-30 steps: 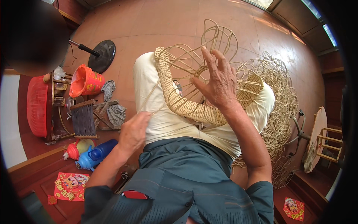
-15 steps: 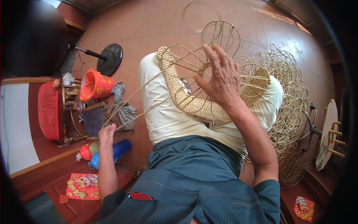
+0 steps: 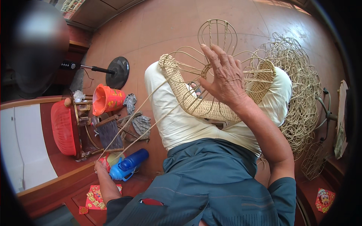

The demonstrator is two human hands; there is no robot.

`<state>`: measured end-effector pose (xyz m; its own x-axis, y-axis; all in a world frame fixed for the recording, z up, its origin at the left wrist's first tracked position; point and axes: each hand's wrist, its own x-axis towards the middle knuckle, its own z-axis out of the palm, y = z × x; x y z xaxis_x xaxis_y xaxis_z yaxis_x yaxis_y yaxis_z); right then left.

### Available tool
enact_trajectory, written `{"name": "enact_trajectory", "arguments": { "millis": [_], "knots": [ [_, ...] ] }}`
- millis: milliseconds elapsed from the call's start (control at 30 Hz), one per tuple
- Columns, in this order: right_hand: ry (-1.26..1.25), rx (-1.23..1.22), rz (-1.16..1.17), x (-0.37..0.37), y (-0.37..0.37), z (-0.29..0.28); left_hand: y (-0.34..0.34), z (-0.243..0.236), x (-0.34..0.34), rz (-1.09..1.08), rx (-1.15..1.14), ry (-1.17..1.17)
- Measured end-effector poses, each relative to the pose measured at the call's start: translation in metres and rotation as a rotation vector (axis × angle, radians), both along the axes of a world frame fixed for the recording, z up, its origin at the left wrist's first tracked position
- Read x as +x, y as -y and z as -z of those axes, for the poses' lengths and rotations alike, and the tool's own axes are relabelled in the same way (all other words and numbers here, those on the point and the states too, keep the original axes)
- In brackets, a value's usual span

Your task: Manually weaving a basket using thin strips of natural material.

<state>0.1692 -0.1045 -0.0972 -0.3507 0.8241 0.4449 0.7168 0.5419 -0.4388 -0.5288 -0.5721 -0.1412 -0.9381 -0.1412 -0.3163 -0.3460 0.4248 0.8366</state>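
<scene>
A half-woven cane basket (image 3: 211, 107) on a wire frame rests on my lap, over my cream trousers. My right hand (image 3: 223, 77) lies spread on the frame's ribs near the middle, steadying it. My left hand (image 3: 101, 165) is stretched far out to the lower left and pinches the ends of two long cane strands (image 3: 145, 113), which run taut from the basket's woven left edge down to that hand.
A heap of loose cane coils (image 3: 299, 90) lies at the right. On the left stand an orange bucket (image 3: 106, 100), a red plastic basket (image 3: 63, 128), a fan base (image 3: 117, 72), rags and a blue bottle (image 3: 128, 164) on the brown floor.
My left hand has moved from my lap out and down to the left, pulling the cane strands long and taut. The right hand has stayed on the frame.
</scene>
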Motion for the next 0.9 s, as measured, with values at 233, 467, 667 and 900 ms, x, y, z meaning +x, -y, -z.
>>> {"name": "enact_trajectory", "arguments": {
  "millis": [233, 467, 667, 900],
  "knots": [
    [0.051, -0.015, -0.029, 0.006, 0.000, -0.002, -0.075, 0.014, 0.042, 0.383, -0.172, -0.133],
    [0.041, 0.008, -0.043, 0.001, -0.002, 0.003, -0.309, -0.070, 0.436, 1.543, -0.047, -0.981],
    [0.071, -0.027, -0.045, 0.004, -0.001, 0.002, -0.317, -0.019, 0.502, 1.762, -0.055, -0.857],
    [0.067, -0.010, -0.051, 0.005, -0.001, 0.001, -0.320, -0.034, 0.480, 1.571, 0.170, -1.038]
  ]
}}
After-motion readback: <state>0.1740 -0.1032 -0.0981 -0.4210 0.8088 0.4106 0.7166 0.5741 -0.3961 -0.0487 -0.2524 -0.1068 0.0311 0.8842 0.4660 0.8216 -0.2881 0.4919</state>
